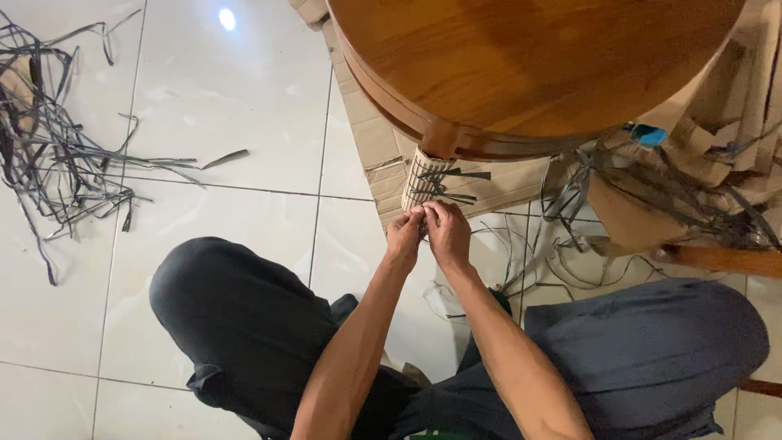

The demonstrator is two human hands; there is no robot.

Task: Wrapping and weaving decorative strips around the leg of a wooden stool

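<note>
White floor tiles [228, 122] lie strewn with dark strap offcuts [49, 155]. Left hand [405, 232] and right hand [447, 232] meet, both pinching strapping at the cardboard-wrapped leg [423, 181] of a round wooden desk [521, 65].

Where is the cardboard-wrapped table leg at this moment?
In the head view, the cardboard-wrapped leg stands at centre, under the round wooden table's rim, just above the left hand and right hand.

I am squatting on a glossy white tiled floor [228, 106], a room in a home used as a makeshift furniture workshop. A round wooden table [521, 65] stands over flattened cardboard [375, 155]. Left of the table lie cut grey straps [57, 163]; right of it, more cardboard scraps [717, 130].
</note>
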